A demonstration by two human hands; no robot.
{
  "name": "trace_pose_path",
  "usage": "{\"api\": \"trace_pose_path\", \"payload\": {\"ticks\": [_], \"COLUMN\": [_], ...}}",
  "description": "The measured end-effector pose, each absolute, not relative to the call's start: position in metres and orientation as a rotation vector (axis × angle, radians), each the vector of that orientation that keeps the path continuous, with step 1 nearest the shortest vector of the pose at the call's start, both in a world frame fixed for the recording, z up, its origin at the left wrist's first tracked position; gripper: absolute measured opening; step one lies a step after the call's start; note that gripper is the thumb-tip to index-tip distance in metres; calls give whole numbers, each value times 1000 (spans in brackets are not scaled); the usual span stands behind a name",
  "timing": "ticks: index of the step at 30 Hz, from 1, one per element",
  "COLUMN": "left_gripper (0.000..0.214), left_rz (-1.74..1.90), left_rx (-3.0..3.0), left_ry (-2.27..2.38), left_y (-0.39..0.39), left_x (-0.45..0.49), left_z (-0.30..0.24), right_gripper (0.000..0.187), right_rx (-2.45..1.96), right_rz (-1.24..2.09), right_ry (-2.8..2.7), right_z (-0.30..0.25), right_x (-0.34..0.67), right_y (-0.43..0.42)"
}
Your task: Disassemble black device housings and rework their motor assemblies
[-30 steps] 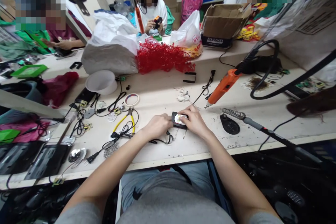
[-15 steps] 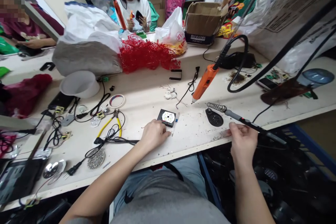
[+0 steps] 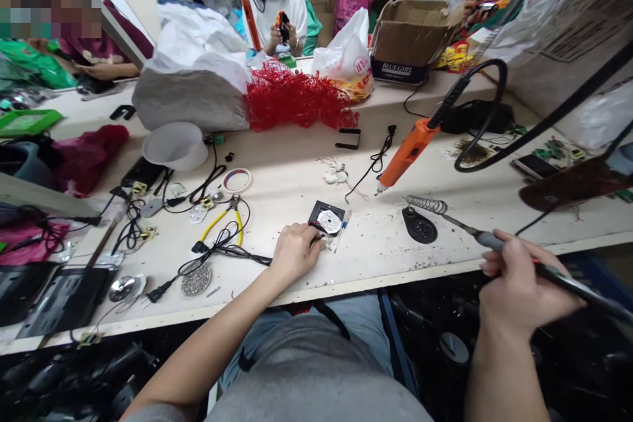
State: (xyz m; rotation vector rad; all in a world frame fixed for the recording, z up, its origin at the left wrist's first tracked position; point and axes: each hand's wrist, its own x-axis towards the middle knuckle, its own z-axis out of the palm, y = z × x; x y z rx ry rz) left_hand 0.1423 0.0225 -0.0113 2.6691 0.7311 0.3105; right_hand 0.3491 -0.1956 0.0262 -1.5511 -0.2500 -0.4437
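My right hand [image 3: 519,283] is wrapped round the grey and black handle of a soldering iron [image 3: 462,225]. The iron's metal shaft points left, with its end at the coiled spring [image 3: 426,204] of a black stand [image 3: 420,227]. My left hand [image 3: 297,254] has its fingers closed at the near-left edge of a small black square housing [image 3: 316,210]. A small pale piece shows at those fingertips, too unclear to name. On the housing lies a white disc [image 3: 329,221] with a dark centre. Beside it rests a small blue-ended screwdriver [image 3: 344,231].
An orange electric screwdriver [image 3: 406,153] hangs over the bench. Yellow-handled pliers [image 3: 215,221], black cords, a tape roll [image 3: 238,180] and a solder coil [image 3: 196,279] lie leftward. Behind are a white bowl [image 3: 175,148], red netting [image 3: 297,100] and a cardboard box [image 3: 410,39]. Other people sit beyond.
My right hand has closed round the soldering iron, whose shaft has come partly out of the spring. On the housing, the disc with yellowish spots now appears plain white with a dark centre.
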Motion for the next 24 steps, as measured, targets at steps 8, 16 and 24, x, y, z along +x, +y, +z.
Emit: {"api": "trace_pose_path", "payload": {"ticks": [8,16,24], "left_gripper": [24,21,9], "left_rz": [454,588,626], "left_rx": [2316,1836,1868], "left_ry": [650,827,915], "left_y": [22,11,5], "left_x": [143,143,151], "left_z": [-20,-27,-21], "right_gripper": [13,18,16], "right_rx": [-1682,-1743,-1746], "right_rz": [-214,-200,-235], "right_ry": [-929,-1158,-1199], "right_z": [11,-1,-2], "right_x": [267,250,245], "right_y": [-182,-157,-151]}}
